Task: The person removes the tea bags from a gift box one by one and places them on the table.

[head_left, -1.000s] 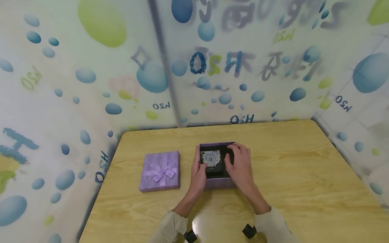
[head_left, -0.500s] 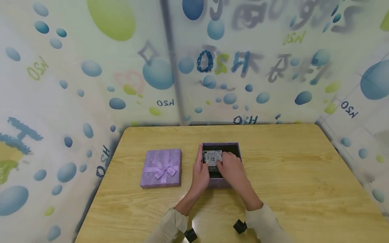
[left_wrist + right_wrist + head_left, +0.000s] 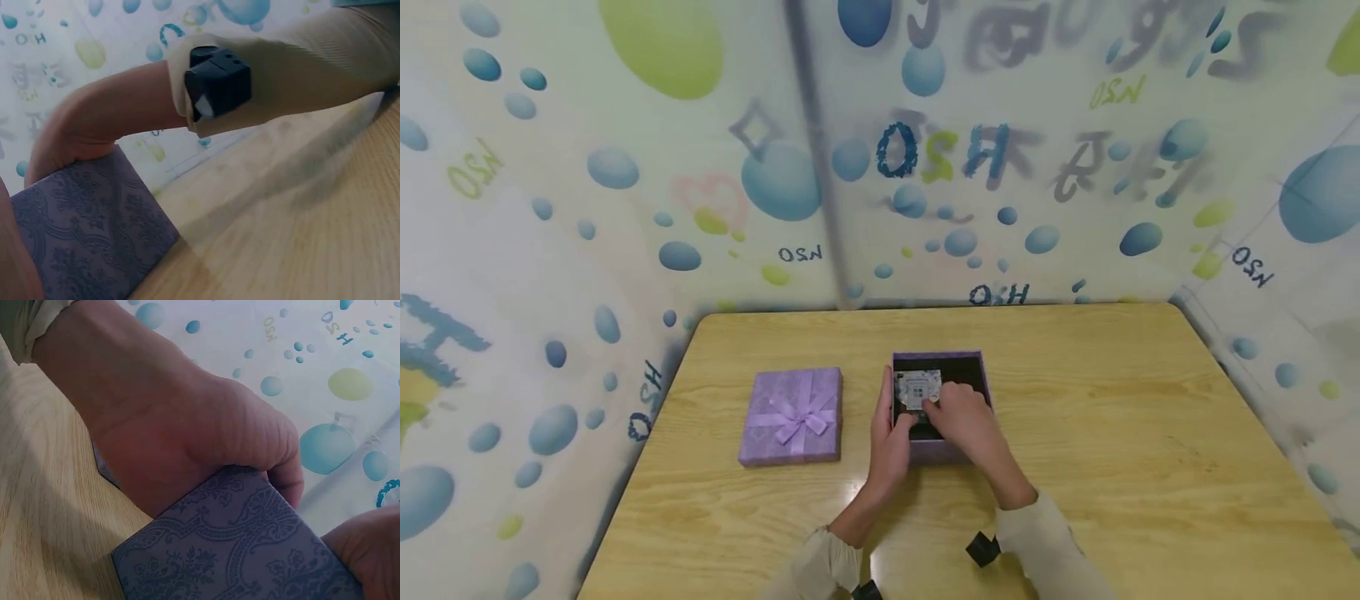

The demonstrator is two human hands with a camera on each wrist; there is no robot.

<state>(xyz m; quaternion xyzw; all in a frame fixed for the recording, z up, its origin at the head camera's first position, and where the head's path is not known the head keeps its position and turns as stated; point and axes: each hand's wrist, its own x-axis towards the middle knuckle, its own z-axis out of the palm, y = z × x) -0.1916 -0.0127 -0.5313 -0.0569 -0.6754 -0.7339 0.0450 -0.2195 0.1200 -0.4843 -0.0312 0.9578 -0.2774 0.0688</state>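
Observation:
A purple patterned gift box (image 3: 942, 452) with a black inside stands uncovered in the middle of the table. My left hand (image 3: 889, 450) grips its left wall, thumb over the rim and fingers along the outside. Inside, toward the left, lies a small flat item with a grey-white printed top (image 3: 917, 389). My right hand (image 3: 966, 418) reaches in over the front wall, fingers curled, and pinches this item at its right edge. In the right wrist view, the box wall (image 3: 231, 550) hides the right fingertips.
The box's purple lid (image 3: 792, 417), tied with a lilac ribbon bow, lies on the wooden table (image 3: 1120, 417) to the left. Walls printed with blue and green drops (image 3: 782, 183) border the table behind and at both sides. Each sleeve carries a small black camera (image 3: 983, 550).
My right hand has moved left from the box's right inner side onto the printed item, its fingers closing at the edge. My left hand keeps its grip on the left wall.

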